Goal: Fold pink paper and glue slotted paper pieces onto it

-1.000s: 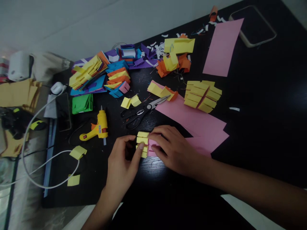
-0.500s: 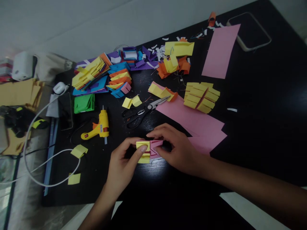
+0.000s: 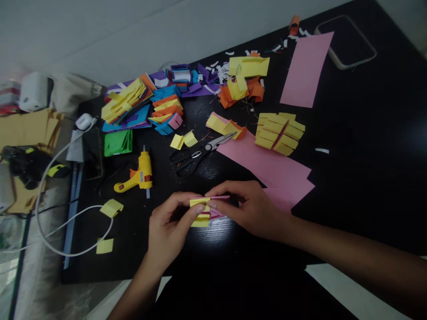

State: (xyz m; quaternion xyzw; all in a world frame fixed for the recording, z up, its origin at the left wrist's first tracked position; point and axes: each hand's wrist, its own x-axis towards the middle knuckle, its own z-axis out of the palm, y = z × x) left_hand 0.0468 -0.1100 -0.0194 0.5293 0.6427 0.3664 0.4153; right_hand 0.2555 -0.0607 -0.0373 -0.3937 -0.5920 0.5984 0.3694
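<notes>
Near the table's front edge, my left hand [image 3: 170, 226] pinches a folded yellow paper piece [image 3: 200, 221], its thumb lying across the front. A folded pink paper strip [image 3: 217, 213] joins the yellow piece on its right side. My right hand [image 3: 250, 206] grips the upper part of the pink strip between thumb and fingers, close to my left thumb. Whether the two papers are glued or only tucked together I cannot tell. Beyond the hands lie black-handled scissors [image 3: 200, 156], their blades resting on pink paper sheets [image 3: 267, 160].
A yellow glue gun [image 3: 144, 171] lies on the left, near a white cable [image 3: 42, 213]. Folded yellow papers [image 3: 280, 133], a green paper stack [image 3: 118, 142] and coloured bundles [image 3: 167, 109] sit farther back. A phone-like dark slab [image 3: 347, 42] lies at the far right.
My right thumb and fingers have moved left along the pink strip, toward my left thumb, and closed on its upper part. The strip's upper flap now lies flatter.
</notes>
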